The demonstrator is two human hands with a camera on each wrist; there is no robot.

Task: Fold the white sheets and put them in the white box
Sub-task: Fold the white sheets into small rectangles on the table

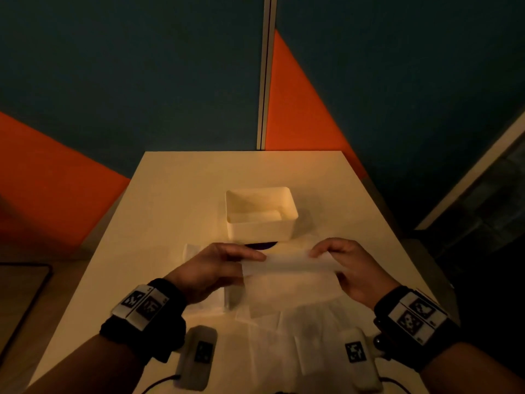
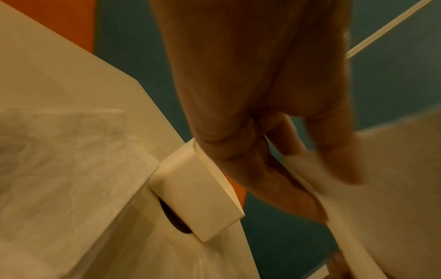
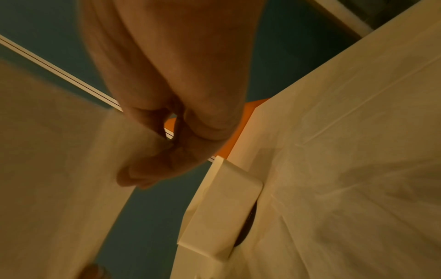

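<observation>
A white sheet hangs folded over between my hands, lifted a little above the table. My left hand pinches its left end, and my right hand pinches its right end. The left wrist view shows the fingers closed on the sheet. In the right wrist view my thumb and fingers clamp the sheet. The white box stands just beyond my hands, with a folded white sheet inside. More white sheets lie flat on the table beneath my wrists.
A dark round object lies at the foot of the box. The table has bare surface left of and behind the box. Blue and orange wall panels stand behind. A dark-framed panel sits at the far left.
</observation>
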